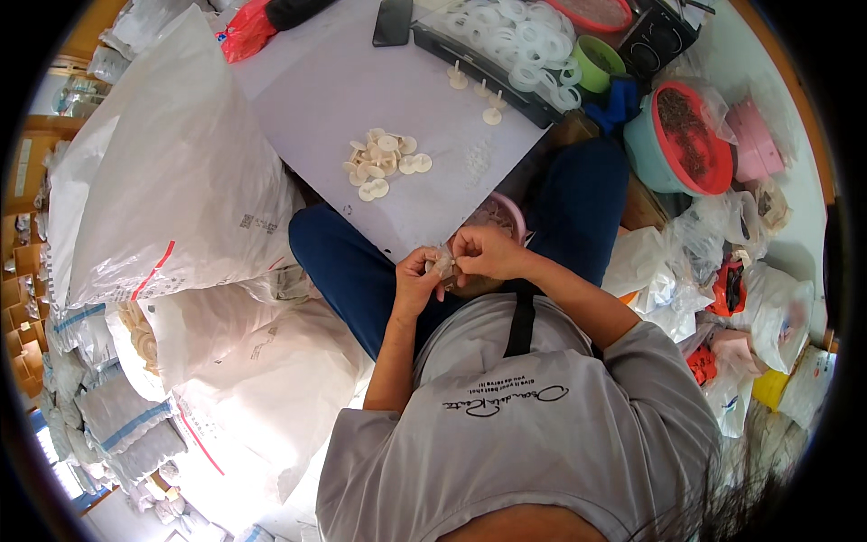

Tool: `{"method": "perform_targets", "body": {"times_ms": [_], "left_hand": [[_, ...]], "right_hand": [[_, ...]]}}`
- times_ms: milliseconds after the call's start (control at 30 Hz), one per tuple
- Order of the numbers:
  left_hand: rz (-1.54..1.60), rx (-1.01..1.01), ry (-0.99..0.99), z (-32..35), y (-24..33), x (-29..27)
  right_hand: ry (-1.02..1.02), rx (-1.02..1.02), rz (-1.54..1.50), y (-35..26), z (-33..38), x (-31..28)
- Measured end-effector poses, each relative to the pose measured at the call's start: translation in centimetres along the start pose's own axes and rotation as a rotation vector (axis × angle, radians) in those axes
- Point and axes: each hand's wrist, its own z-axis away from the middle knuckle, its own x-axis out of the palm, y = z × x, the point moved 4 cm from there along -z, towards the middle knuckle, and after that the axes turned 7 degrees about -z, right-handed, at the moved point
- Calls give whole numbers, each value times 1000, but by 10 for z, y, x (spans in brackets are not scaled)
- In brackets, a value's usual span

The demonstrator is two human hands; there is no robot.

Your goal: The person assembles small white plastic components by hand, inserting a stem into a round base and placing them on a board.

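Observation:
My left hand (pixel 418 278) and my right hand (pixel 484 252) meet at the near corner of the table, in front of my body. Between them is a small pale, translucent piece (pixel 442 263), too small and covered to name. The left fingers close round it, and the right thumb and forefinger pinch at its side. Beyond the hands, a loose heap of cream-coloured discs (pixel 384 161) lies on the table (pixel 316 99). Some discs have short stems. Several stemmed discs (pixel 492 116) stand apart, stems up, near the black tray. Small clear bits (pixel 478 161) are scattered to their near side.
A black tray (pixel 488 77) holds many white plastic rings (pixel 533 45). A green bowl (pixel 596 63) and a red-rimmed tub (pixel 691 135) stand right. A pink basin (pixel 508 215) sits below the table edge. Large white sacks (pixel 172 172) crowd the left. A phone (pixel 393 23) lies at the back.

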Motion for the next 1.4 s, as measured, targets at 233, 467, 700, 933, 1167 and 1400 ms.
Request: {"method": "perform_targets", "body": {"times_ms": [233, 467, 700, 933, 1167, 1400], "left_hand": [[388, -68, -174, 5, -14, -1], [309, -51, 79, 7, -5, 18], [250, -123, 56, -5, -22, 14], [370, -125, -52, -13, -30, 24], [-240, -111, -31, -14, -18, 36], [-368, 231, 718, -57, 37, -45]], "right_hand": [[-90, 163, -195, 0, 4, 10], [102, 106, -198, 26, -3, 2], [399, 106, -197, 34, 5, -8], [613, -187, 360, 6, -9, -57], [660, -144, 1000, -25, -37, -50], [602, -54, 1155, -14, -44, -58]]}}
